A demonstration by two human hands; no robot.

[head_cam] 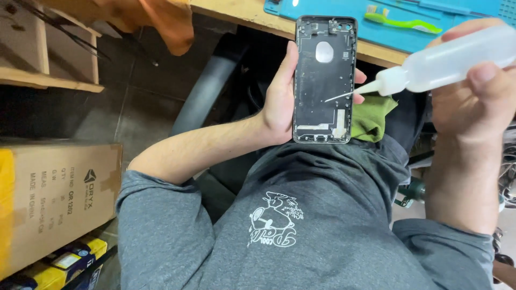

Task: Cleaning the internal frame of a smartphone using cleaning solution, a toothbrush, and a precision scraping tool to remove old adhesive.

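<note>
Liquid is the main hazard at this moment. The left hand [279, 102] holds a stripped dark metal phone housing [324, 80], upright over the lap with its bare inner face toward the camera, thumb along one long edge and fingertips just showing past the other. The right hand [473, 91] is wrapped around a translucent white plastic squeeze bottle [451, 62], whose thin needle tip [338, 96] rests at or just above the middle of the housing's inner face; contact cannot be told.

A hard squeeze would likely flood the shell, and with the housing tilted the fluid could run down onto the folded green cloth [371, 118] and the grey shirt below. The edge-only grip looks loose enough that a push from the needle might tip the housing out of the fingers. A green toothbrush [403, 21] lies on the blue mat [430, 35] on the wooden table [242, 11], well apart.
</note>
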